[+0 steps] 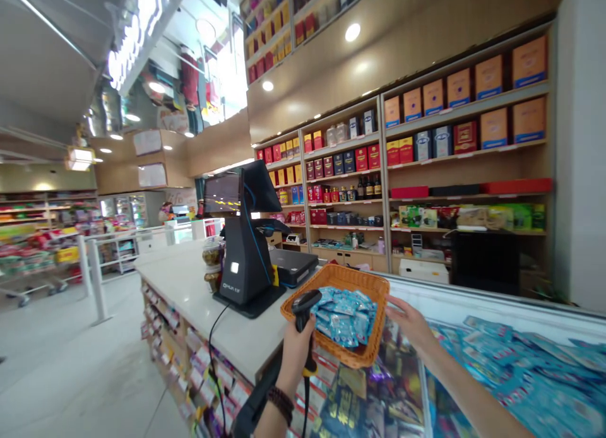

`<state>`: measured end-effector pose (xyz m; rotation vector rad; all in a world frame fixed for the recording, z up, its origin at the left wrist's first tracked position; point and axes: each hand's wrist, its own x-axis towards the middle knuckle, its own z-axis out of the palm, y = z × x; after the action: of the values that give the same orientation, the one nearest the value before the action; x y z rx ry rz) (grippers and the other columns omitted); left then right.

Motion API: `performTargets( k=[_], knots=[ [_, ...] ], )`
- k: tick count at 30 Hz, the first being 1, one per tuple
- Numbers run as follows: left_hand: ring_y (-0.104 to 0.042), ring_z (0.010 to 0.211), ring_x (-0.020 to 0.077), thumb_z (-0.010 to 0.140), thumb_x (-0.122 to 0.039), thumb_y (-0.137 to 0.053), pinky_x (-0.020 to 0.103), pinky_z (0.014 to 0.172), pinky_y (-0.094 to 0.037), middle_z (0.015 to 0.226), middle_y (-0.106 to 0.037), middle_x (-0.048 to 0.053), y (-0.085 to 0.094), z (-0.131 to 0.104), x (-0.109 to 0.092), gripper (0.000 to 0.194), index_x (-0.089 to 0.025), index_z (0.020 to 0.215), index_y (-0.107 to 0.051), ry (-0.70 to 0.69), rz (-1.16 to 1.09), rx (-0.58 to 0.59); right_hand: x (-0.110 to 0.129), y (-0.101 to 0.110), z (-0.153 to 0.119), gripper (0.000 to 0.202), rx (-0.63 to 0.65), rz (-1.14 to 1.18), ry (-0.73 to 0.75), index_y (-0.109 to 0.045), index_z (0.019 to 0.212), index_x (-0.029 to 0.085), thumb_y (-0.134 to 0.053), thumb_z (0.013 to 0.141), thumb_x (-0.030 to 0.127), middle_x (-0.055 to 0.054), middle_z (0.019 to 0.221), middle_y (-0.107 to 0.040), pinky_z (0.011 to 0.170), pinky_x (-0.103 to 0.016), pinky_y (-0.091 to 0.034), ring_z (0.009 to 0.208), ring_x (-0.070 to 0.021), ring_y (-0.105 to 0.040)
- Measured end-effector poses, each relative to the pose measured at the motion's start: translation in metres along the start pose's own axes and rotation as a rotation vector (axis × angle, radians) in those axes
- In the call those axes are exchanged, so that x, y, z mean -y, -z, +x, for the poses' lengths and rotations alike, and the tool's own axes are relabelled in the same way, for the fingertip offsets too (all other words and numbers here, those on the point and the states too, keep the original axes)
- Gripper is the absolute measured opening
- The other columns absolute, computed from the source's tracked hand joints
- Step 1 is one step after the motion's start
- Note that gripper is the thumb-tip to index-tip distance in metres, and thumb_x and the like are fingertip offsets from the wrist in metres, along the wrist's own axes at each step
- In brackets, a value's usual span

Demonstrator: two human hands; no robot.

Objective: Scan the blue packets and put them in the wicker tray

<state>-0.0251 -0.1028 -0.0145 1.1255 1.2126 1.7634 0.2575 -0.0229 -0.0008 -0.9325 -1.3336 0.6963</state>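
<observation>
My left hand [299, 343] is wrapped round the handle of a black barcode scanner [305, 302], its head over the near left edge of an orange wicker basket [338, 275]. A cable hangs below the scanner. Several small blue-and-white packets [343, 315] lie heaped in the basket. At the basket's right rim is my right hand [404, 318], its fingertips gripping the edge; the thumb is hard to make out. The basket sits at the end of the white counter [189, 274], partly over a display of packaged goods [350, 394].
A black checkout terminal [249, 236] stands on the counter, with a dark flat box [293, 266] and stacked jars [212, 264] beside it. More blue packets [525, 368] fill a case at right. Behind are shelves of boxed goods [433, 144]. A black monitor [485, 261] stands at right.
</observation>
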Motion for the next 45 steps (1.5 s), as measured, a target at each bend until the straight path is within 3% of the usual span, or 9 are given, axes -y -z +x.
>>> performTargets(
  k=[5, 8, 13, 16, 21, 30, 38, 42, 45],
  knots=[
    [-0.050, 0.042, 0.0122, 0.064, -0.071, -0.085, 0.025, 0.045, -0.044, 0.047, -0.051, -0.005, -0.049, -0.022, -0.017, 0.059, -0.022, 0.067, -0.054, 0.015, -0.039, 0.163, 0.019, 0.131, -0.028, 0.065, -0.069, -0.237, -0.056, -0.082, 0.088, 0.024, -0.076, 0.057, 0.081, -0.017, 0.104, -0.084, 0.090, -0.052, -0.063, 0.097, -0.0395, -0.079],
    [-0.048, 0.041, 0.0102, 0.064, -0.067, -0.087, 0.024, 0.046, -0.045, 0.048, -0.050, -0.006, -0.088, -0.037, -0.027, 0.057, -0.022, 0.065, -0.053, 0.025, -0.091, 0.280, 0.033, 0.199, -0.066, 0.070, 0.016, -0.422, -0.095, -0.082, 0.109, 0.025, -0.079, 0.060, 0.074, -0.018, 0.125, -0.079, 0.097, -0.054, -0.059, 0.112, -0.0417, -0.074],
    [-0.047, 0.040, 0.0095, 0.065, -0.062, -0.088, 0.024, 0.044, -0.045, 0.053, -0.054, -0.006, -0.157, -0.070, -0.025, 0.052, -0.020, 0.076, -0.060, 0.065, -0.183, 0.426, 0.046, 0.259, -0.132, 0.106, 0.352, -0.816, -0.209, -0.073, 0.139, 0.024, -0.098, 0.040, 0.051, -0.022, 0.156, -0.060, 0.123, -0.059, -0.035, 0.148, -0.0490, -0.047],
    [-0.048, 0.040, 0.0103, 0.067, -0.065, -0.086, 0.024, 0.044, -0.045, 0.051, -0.053, -0.007, -0.192, -0.093, -0.012, 0.053, -0.021, 0.077, -0.060, 0.072, -0.195, 0.472, 0.033, 0.265, -0.147, 0.103, 0.352, -0.941, -0.244, -0.074, 0.135, 0.020, -0.098, 0.038, 0.045, -0.025, 0.150, -0.063, 0.122, -0.057, -0.036, 0.144, -0.0487, -0.051],
    [-0.045, 0.038, 0.0104, 0.067, -0.074, -0.082, 0.025, 0.044, -0.044, 0.048, -0.050, -0.007, -0.232, -0.130, 0.020, 0.059, -0.021, 0.076, -0.059, 0.146, -0.190, 0.564, -0.010, 0.261, -0.137, 0.078, -0.069, -0.924, -0.203, -0.070, 0.128, 0.019, -0.081, 0.055, 0.044, -0.020, 0.135, -0.073, 0.114, -0.055, -0.045, 0.132, -0.0462, -0.063],
    [-0.043, 0.038, 0.0096, 0.065, -0.076, -0.082, 0.024, 0.043, -0.041, 0.048, -0.048, -0.007, -0.244, -0.149, 0.050, 0.061, -0.020, 0.076, -0.059, 0.240, -0.183, 0.601, -0.046, 0.250, -0.110, 0.059, -0.601, -0.632, -0.121, -0.055, 0.112, 0.024, -0.052, 0.074, 0.069, -0.016, 0.109, -0.074, 0.100, -0.055, -0.054, 0.113, -0.0415, -0.071],
    [-0.045, 0.039, 0.0106, 0.073, -0.067, -0.079, 0.025, 0.045, -0.042, 0.049, -0.049, -0.007, -0.238, -0.161, 0.033, 0.051, -0.020, 0.081, -0.061, 0.223, -0.128, 0.663, -0.007, 0.231, -0.111, 0.062, -0.558, -0.458, -0.143, -0.059, 0.107, 0.025, -0.076, 0.061, 0.064, -0.003, 0.074, -0.076, 0.065, -0.043, -0.056, 0.063, -0.0299, -0.071],
    [-0.048, 0.041, 0.0117, 0.077, -0.061, -0.077, 0.026, 0.047, -0.044, 0.052, -0.050, -0.007, -0.236, -0.165, 0.024, 0.045, -0.019, 0.087, -0.063, 0.180, -0.063, 0.693, 0.003, 0.228, -0.116, 0.050, -0.532, -0.495, -0.095, -0.067, 0.098, 0.023, -0.072, 0.068, 0.063, 0.000, 0.062, -0.069, 0.059, -0.038, -0.051, 0.058, -0.0266, -0.066],
    [-0.047, 0.041, 0.0119, 0.076, -0.063, -0.076, 0.026, 0.047, -0.044, 0.051, -0.048, -0.007, -0.234, -0.164, 0.020, 0.045, -0.021, 0.080, -0.059, 0.186, -0.042, 0.676, 0.004, 0.229, -0.118, 0.058, -0.534, -0.587, -0.031, -0.072, 0.115, 0.020, -0.067, 0.074, 0.061, 0.003, 0.060, -0.063, 0.058, -0.037, -0.049, 0.057, -0.0253, -0.062]
  ],
)
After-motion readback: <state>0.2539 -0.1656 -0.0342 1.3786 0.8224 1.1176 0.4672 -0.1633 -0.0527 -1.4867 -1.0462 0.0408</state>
